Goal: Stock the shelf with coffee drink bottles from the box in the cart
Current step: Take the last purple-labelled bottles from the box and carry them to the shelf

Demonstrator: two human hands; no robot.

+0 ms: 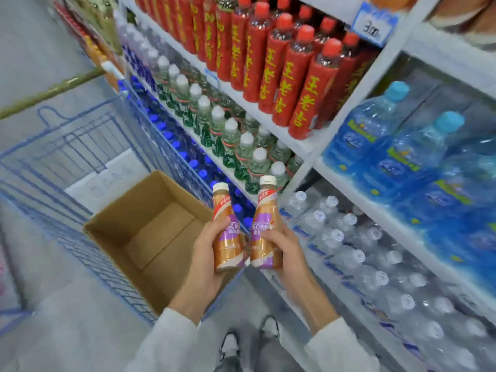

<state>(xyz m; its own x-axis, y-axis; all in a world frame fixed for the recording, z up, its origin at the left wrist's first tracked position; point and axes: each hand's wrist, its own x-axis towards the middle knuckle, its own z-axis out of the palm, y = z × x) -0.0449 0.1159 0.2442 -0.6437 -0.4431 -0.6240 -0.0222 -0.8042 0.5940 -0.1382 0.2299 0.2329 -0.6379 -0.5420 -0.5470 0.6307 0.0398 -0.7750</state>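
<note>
Shop aisle, white shelf (300, 149) packed with other drinks. Box (120, 208) in the blue cart (80, 140) shows only bare cardboard, so these are likely the last two, neither yet shelved. Left hand (206, 255) fingers wrap the first coffee bottle (227, 237). Right hand (285, 247) fingers wrap the second coffee bottle (265, 226). The bottles are side by side over the cart's near edge, roughly upright, caps up and tipped slightly away from the person.

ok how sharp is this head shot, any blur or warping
Head view: sharpest at the centre, on the coffee bottles gripped by the left hand and right hand; the water bottles lower right smear with motion blur; the wide-angle lens skews the shelf post; light is even.
</note>
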